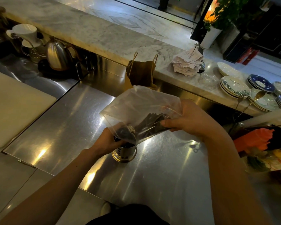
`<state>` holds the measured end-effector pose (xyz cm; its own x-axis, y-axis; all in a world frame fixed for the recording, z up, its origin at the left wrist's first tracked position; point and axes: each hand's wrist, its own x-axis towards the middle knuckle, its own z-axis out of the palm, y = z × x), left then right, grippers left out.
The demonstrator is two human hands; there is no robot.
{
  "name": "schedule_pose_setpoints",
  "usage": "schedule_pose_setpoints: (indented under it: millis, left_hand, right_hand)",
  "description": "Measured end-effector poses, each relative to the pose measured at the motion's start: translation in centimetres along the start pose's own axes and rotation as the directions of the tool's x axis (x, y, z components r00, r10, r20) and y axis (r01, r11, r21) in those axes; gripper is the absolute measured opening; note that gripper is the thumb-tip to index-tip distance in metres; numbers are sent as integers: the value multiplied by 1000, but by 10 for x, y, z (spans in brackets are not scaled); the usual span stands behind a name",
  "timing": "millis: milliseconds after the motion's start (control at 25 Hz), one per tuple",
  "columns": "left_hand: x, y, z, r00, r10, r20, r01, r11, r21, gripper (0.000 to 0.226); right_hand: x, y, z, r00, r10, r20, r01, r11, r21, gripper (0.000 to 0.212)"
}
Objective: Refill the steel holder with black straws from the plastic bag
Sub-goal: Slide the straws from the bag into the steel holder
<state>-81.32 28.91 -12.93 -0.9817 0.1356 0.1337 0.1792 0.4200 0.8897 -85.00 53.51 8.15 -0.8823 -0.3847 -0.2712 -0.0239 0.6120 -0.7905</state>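
Observation:
The steel holder point(124, 152) stands upright on the steel counter, a round perforated cup with dark straws showing in its mouth. My left hand point(109, 141) wraps around its upper part. A clear plastic bag point(136, 103) hangs tilted over the holder, its lower corner covering the holder's mouth. Black straws point(150, 123) lie bunched inside the bag, slanting down toward that corner. My right hand point(187, 118) pinches the bag and the upper ends of the straws from the right.
A brown paper bag point(140, 73) stands behind. A kettle point(58, 56) and white dripper point(27, 34) sit at the back left, a white board point(15, 103) at left. Stacked plates point(235, 87) and receipts point(186, 63) rest on the marble ledge; an orange glove point(256, 138) lies at right.

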Motion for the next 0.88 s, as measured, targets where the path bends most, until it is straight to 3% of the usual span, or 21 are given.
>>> schedule_pose_setpoints:
  millis: [160,400,560,720,880]
  left_hand:
    - [-1,-6,-3,999,-32,-12,32,999,-19,53]
    - [2,-5,-4,1000,-17,-1,17,1000,-15,73]
    - [3,-5,-1,998,-50,-38,47,996,-74,72]
    - [5,1,-2,999,10,-33,-13,996,-89,59]
    - [4,5,-3,999,35,-37,-37,997,-67,70]
  right_hand:
    - [5,8,15,999,-37,8,37,997,-71,40]
    - [10,10,17,998,-58,-28,58,998,-4,38]
    - [11,8,29,997,-76,-7,76,997,1,44]
    - [8,5,22,997,-77,8,77,996,42,40]
    - [0,-3,7,994,-112,-10,112,987,113,33]
